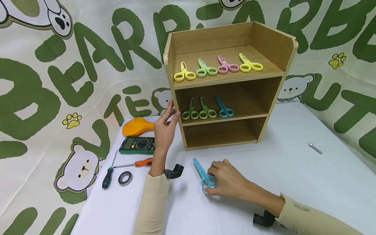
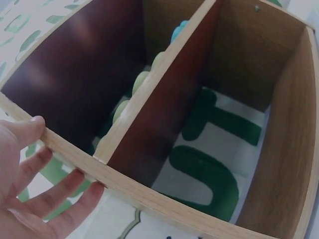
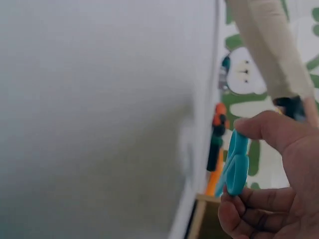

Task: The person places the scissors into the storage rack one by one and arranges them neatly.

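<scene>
Right hand (image 1: 227, 179), near centre of white table (image 1: 293, 182): fingers curled round handle loops of blue scissors (image 1: 202, 174), blades pointing far-left, lying on or just off the tabletop (can't tell which). Judged: small plastic-handled kids' scissors, light, stiff, smooth handles maybe a bit slippery; not fragile. Best hold = at the loops, as now; blades closed, keep fingers off that end. Left hand (image 1: 165, 125), fingers straight, pressed flat vs. left side wall of wooden shelf (image 1: 273, 42), thumb at front edge; holds nothing. Shelf stands at far centre: top tier w/ 4 scissors (yellow, green, pink, yellow), middle tier w/ 3 (2 green, 1 blue), bottom tier bare. Left of shelf: multimeter (image 1: 137, 145), orange object, two screwdrivers, tape roll (image 1: 125, 178); bolt (image 1: 315, 148) far right. Views: head cam alone gives whole layout + tiers. Left wrist cam shows fingertips (image 2: 75, 179) on shelf edge, close up. Right wrist cam shows thumb over scissors handle (image 3: 234, 167), confirms pinch-type grip.
</scene>
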Demonstrator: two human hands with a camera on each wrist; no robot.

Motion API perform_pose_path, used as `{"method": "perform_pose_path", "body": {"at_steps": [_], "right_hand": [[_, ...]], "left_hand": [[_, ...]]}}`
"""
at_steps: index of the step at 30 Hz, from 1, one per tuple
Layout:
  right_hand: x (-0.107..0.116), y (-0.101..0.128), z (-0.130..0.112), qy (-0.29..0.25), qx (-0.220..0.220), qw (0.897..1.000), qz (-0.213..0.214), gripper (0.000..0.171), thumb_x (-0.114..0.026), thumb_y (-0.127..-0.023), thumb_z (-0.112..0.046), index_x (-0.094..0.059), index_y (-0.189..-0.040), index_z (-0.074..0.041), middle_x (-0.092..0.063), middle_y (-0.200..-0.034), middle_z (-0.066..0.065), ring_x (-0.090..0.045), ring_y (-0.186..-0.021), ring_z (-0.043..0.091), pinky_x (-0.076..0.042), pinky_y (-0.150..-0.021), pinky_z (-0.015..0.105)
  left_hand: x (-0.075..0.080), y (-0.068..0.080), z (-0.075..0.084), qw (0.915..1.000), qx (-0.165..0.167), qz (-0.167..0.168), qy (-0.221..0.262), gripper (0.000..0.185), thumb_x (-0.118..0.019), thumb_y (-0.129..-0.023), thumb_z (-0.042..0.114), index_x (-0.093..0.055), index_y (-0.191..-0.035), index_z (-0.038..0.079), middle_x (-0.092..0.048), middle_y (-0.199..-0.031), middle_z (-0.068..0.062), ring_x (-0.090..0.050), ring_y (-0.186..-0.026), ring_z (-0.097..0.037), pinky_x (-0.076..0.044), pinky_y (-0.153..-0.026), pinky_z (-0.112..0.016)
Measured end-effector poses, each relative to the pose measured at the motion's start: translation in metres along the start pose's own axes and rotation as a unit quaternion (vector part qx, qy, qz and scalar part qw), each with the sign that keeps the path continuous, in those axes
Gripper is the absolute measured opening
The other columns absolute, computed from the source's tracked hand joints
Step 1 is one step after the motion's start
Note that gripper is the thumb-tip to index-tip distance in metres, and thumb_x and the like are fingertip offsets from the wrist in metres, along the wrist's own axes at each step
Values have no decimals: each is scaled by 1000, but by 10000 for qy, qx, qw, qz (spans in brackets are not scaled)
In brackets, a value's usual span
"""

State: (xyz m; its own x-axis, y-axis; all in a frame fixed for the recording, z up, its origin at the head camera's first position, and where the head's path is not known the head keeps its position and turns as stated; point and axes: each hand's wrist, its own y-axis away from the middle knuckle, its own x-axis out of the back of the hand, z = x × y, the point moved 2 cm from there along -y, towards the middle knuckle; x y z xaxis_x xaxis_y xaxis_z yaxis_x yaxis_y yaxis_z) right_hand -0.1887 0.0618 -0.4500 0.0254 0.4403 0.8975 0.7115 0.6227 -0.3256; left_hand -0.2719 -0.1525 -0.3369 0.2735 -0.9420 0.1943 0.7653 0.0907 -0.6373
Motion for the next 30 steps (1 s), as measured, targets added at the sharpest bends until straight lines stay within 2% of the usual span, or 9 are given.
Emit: {"method": "perform_pose_path", "body": {"at_steps": [7, 13, 18, 25, 30], "right_hand": [[47, 17, 7, -417, -205, 9989, 37, 38, -87, -72, -46, -72, -92, -17, -55, -85, -15, -42, -76, 5, -39, -72, 27], [94, 17, 14, -321, -56, 9985, 451, 39, -89, -70, -45, -73, -94, -18, -53, -87, -19, -46, -77, 7, -38, -69, 26], [130, 5, 29, -145, 149, 9956, 915, 38, -90, -70, -38, -75, -94, -13, -60, -89, -13, -48, -76, 6, -37, -66, 28], [167, -19, 63, 8, -303, 9938, 1065, 37, -91, -71, -33, -75, -93, -8, -62, -86, -4, -53, -76, 14, -41, -65, 33], [181, -37, 89, 82, -598, 9926, 1055, 37, -89, -74, -29, -75, -95, -2, -65, -89, 5, -54, -72, 20, -44, -57, 31]], "left_hand": [[-1, 0, 0, 10000, 77, 6, 14, 49, -64, -99, 8, -50, -146, 5, -56, -143, -10, -62, -119, -27, -57, -89, -44], [-1, 1, 0, 9999, 130, 0, -17, 50, -64, -99, 10, -50, -147, 7, -57, -142, -8, -62, -119, -25, -57, -88, -34], [0, 0, 1, 9999, 113, 10, -20, 50, -64, -99, 9, -50, -147, 7, -55, -143, -7, -62, -120, -25, -57, -88, -33], [-1, 1, 0, 10000, 63, -11, -43, 49, -64, -99, 9, -50, -146, 6, -55, -143, -8, -63, -119, -26, -57, -89, -42], [-1, 0, -1, 10000, 34, -2, -17, 49, -64, -99, 9, -50, -146, 6, -55, -144, -6, -63, -119, -25, -57, -89, -39]]}}
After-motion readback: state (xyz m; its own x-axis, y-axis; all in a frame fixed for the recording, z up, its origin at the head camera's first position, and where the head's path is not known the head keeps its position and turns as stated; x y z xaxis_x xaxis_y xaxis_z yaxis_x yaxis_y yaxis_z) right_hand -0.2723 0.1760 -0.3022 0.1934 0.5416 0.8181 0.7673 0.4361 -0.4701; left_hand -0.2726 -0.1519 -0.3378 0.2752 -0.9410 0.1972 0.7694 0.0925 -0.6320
